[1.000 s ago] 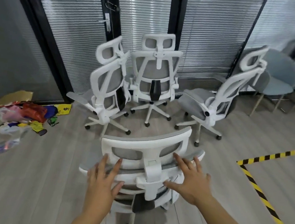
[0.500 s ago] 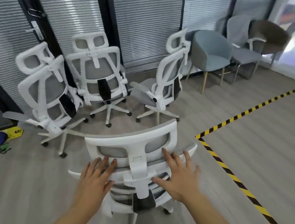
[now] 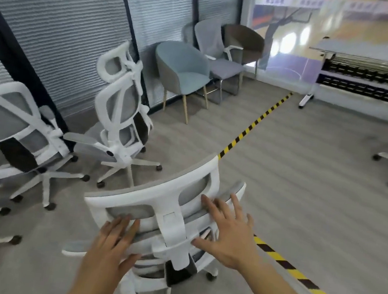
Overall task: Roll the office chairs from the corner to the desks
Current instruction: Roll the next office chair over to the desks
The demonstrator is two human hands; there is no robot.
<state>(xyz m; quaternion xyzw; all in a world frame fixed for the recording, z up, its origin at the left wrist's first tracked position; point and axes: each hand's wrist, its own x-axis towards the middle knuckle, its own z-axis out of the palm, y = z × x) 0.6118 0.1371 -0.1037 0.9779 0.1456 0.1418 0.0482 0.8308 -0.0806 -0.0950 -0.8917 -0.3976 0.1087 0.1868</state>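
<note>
One white, grey-mesh office chair (image 3: 167, 208)

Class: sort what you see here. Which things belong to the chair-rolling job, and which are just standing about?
Job: pushed office chair under left hand and right hand; waiting office chairs; desk.

Standing about: blue armchair, grey chair, brown chair, striped floor tape.

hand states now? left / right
Left hand: open, fingers flat on the chair's backrest.
Right hand: open, fingers spread, pressing the backrest.
</note>
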